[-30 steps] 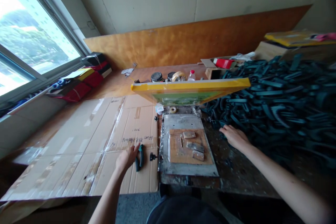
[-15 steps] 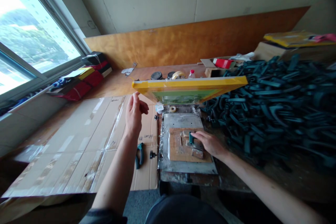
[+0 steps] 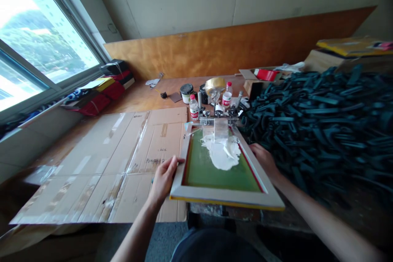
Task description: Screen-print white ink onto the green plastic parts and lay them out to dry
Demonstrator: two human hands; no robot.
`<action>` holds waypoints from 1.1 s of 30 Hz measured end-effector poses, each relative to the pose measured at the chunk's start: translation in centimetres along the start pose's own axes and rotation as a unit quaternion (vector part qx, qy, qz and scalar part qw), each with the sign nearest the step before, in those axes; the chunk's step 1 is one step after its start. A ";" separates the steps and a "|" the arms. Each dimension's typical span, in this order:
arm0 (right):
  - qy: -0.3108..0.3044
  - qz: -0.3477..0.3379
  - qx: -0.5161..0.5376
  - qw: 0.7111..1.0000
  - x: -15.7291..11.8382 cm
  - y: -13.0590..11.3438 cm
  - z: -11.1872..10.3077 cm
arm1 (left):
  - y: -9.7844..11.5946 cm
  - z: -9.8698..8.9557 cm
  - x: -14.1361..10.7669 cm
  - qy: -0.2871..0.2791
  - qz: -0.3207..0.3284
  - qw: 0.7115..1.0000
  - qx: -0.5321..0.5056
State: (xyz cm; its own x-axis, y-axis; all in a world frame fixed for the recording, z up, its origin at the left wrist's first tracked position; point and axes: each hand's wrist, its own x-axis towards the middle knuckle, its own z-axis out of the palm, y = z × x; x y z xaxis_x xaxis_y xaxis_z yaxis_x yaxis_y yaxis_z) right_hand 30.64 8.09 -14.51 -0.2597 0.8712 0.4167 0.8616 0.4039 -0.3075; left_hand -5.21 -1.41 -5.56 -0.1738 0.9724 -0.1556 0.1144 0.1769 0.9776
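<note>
A screen printing frame point(image 3: 227, 195) lies lowered over the work plate, its green mesh point(image 3: 199, 176) facing up. White ink point(image 3: 222, 155) is spread thickly on the mesh towards the far end, with a clear scraper blade point(image 3: 221, 129) standing at the ink's far side. My left hand point(image 3: 165, 176) grips the frame's left edge, thumb on top. At the right edge, my right hand point(image 3: 264, 159) is closed on the frame, some of its fingers hidden. The wooden block and the teal part under the frame are out of sight.
A metal hinge clamp point(image 3: 217, 118) holds the frame's far end. Behind it are bottles point(image 3: 194, 108), an ink tub point(image 3: 186, 92) and a tape roll point(image 3: 215, 85). Flattened cardboard point(image 3: 101, 168) covers the left side; a large heap of dark teal parts point(image 3: 313, 118) lies right.
The frame has swung down from its raised tilt to lie flat. My right hand has left the teal part for the frame's right edge; my left hand has come down with the left edge.
</note>
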 end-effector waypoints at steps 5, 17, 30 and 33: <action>0.013 -0.024 0.021 0.999 6.2 -3.2 -1.3 | -9.2 0.8 0.0 -0.041 -0.053 0.993 0.093; -0.224 -0.272 0.016 0.936 1.3 -7.4 -1.4 | -11.5 1.3 0.6 -0.038 -0.070 0.978 0.194; -0.145 -0.241 0.069 0.957 1.2 -7.3 -0.8 | -11.0 1.1 0.6 -0.045 -0.080 0.990 0.108; -0.135 -0.145 0.040 0.979 5.6 -7.4 -1.6 | -9.0 0.6 0.4 -0.062 -0.086 0.993 0.044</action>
State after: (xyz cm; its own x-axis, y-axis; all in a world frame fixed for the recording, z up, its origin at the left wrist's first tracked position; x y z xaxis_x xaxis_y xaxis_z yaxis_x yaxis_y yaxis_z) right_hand 23.53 9.56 -8.59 -0.6026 0.7549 0.2588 0.7011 0.6557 -0.2801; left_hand -5.75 -2.53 -14.46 -0.0773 0.9366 -0.3418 0.1802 0.3503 0.9192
